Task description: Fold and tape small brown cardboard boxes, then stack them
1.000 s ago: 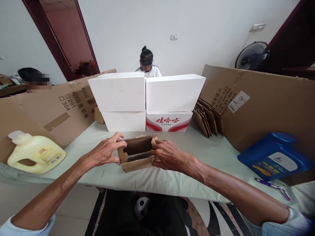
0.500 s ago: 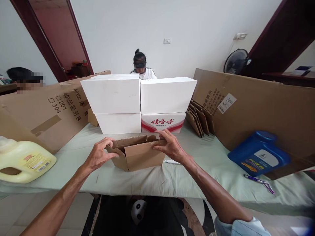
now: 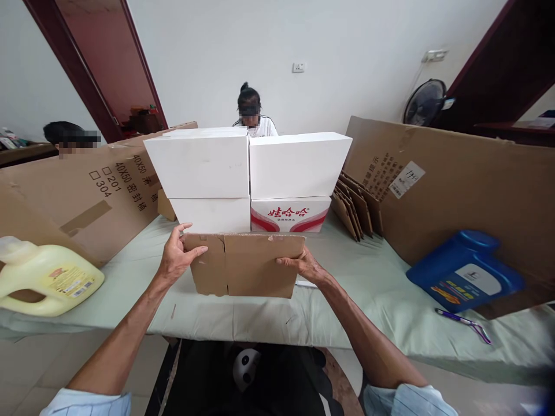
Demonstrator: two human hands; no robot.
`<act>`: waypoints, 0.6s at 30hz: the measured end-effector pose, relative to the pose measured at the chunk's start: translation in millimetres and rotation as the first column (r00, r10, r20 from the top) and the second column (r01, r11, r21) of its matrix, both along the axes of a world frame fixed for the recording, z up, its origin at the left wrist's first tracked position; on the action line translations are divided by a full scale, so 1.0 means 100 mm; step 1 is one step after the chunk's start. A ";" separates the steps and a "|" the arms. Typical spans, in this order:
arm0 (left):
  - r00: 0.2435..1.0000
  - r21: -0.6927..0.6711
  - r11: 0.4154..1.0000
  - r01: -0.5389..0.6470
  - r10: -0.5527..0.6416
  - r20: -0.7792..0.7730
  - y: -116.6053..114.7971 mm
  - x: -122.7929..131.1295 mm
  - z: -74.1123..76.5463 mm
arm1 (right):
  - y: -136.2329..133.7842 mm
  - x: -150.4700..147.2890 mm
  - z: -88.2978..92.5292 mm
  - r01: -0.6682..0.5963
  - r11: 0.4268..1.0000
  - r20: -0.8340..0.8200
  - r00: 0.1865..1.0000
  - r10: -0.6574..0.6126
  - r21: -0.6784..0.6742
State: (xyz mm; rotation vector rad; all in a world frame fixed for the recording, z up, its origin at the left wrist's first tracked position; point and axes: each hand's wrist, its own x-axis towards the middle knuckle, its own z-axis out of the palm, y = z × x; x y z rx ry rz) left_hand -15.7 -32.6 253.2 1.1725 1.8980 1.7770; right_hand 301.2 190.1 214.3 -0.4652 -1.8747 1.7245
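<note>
A brown cardboard box [image 3: 260, 267], folded flat, stands on its edge on the green cloth in front of me. My left hand [image 3: 177, 254] grips its upper left corner, thumb on the near face and fingers behind. On the right side, my right hand [image 3: 303, 266] pinches the edge the same way, its thumb lying across the near face. A vertical crease runs down the left part of the cardboard. Just behind it stand white boxes stacked two high, the lower right one a white-and-red carton [image 3: 289, 215]. A thin white object [image 3: 307, 283] lies partly hidden beside my right hand.
Large cardboard panels [image 3: 451, 173] wall both sides of the table. Folded cardboard pieces [image 3: 356, 205] lean at the right. A yellow jug [image 3: 56, 280] stands left; a blue bottle [image 3: 466, 271] and a purple pen-like item [image 3: 462, 323] are right. A person [image 3: 255, 115] sits opposite.
The cardboard box was partly opened out with a gap at its top; now it is pressed flat, its broad face toward me. Both hands have shifted to its side edges.
</note>
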 end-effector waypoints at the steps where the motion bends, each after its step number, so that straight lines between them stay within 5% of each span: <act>1: 0.993 -0.020 0.998 0.054 -0.051 0.110 0.00 0.00 -0.01 | -0.01 0.00 0.01 0.006 1.000 -0.010 1.000 -0.006 -0.017; 5: 0.940 -0.087 0.975 0.206 -0.173 0.293 -0.05 0.02 -0.09 | -0.03 0.00 0.06 0.019 0.997 -0.048 0.999 -0.023 -0.078; 11: 0.950 -0.053 0.991 0.121 -0.100 0.296 -0.10 0.00 -0.16 | -0.12 0.06 0.00 -0.173 0.973 0.015 0.984 0.177 -0.150; 18: 0.979 -0.100 0.992 0.070 -0.049 0.196 -0.16 0.01 -0.28 | -0.18 0.18 -0.17 -0.193 0.971 0.020 0.980 0.198 -0.140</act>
